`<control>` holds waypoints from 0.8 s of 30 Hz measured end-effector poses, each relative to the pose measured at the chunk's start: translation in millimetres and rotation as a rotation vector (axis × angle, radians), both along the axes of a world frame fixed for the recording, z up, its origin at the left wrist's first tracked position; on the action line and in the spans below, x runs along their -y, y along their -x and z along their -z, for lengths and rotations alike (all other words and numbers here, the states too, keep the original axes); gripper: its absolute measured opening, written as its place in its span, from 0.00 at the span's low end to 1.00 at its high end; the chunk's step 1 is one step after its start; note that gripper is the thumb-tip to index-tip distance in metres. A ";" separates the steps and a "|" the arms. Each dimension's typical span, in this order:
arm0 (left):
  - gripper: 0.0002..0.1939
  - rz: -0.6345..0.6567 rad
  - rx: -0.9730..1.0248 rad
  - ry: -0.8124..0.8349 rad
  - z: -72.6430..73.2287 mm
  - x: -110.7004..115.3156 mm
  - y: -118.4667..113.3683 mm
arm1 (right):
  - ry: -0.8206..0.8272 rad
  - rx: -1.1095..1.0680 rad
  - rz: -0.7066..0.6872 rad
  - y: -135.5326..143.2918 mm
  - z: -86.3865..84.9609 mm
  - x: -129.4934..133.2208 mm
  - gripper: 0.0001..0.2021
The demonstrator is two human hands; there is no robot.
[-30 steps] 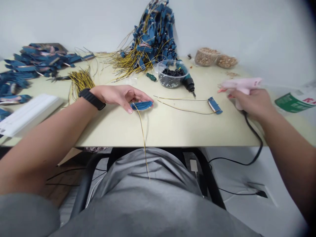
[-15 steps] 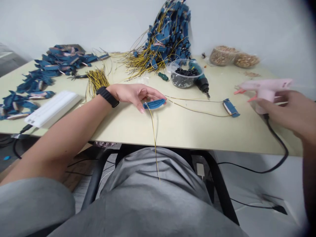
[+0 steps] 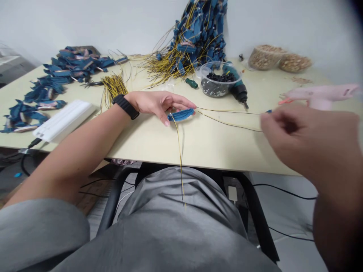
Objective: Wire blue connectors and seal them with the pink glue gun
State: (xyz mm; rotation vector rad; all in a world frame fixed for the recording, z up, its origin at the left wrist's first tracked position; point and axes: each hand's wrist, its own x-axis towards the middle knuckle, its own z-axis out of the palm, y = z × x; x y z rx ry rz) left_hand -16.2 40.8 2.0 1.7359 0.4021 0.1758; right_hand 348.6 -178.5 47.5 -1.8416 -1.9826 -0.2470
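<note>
My left hand (image 3: pixel 159 105), wearing a black band on its wrist, holds a curved blue plastic piece (image 3: pixel 181 115) between thumb and fingers above the table. A yellow and black wire pair (image 3: pixel 179 145) runs down from this piece over the table edge onto the lap. My right hand (image 3: pixel 309 139) is blurred, its fingers curled, in front of a pink glue gun (image 3: pixel 320 92) and apart from it as far as I can see. Behind the right hand lies another blue piece, mostly hidden, whose thin wires (image 3: pixel 227 110) stretch left toward my left hand.
Blue pieces lie heaped at the left (image 3: pixel 70 64) and back (image 3: pixel 198 37). A yellow wire bundle (image 3: pixel 113 85), white box (image 3: pixel 65 119), green-handled tool (image 3: pixel 191 83), tub of small black parts (image 3: pixel 217 90), drill (image 3: pixel 240 92) and bags of tan bits (image 3: pixel 265 58) stand around.
My right hand has let go of the glue gun and moved left and closer, now covering most of the second blue piece. My left hand keeps its hold; the view has shifted slightly.
</note>
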 end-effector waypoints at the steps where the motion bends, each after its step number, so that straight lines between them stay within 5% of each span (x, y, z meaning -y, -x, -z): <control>1: 0.57 -0.013 -0.002 -0.013 0.3 0.1 0.0 | -0.019 -0.032 -0.129 17.1 -1.9 -15.1 0.17; 7: 0.66 -0.010 -0.011 -0.062 3.9 0.2 -4.4 | 0.189 -0.115 -0.531 82.0 -7.5 -88.5 0.02; 11: 0.68 0.035 0.024 -0.103 5.8 -1.4 -8.1 | 0.238 -0.161 -0.681 94.1 5.3 -117.3 0.09; 18: 0.69 0.053 0.065 -0.141 7.3 -2.4 -12.3 | 0.214 -0.233 -0.680 95.7 21.0 -126.2 0.12; 24: 0.61 -0.071 0.109 -0.131 2.3 -2.0 -6.4 | 0.187 -0.316 -0.598 94.9 24.5 -125.3 0.12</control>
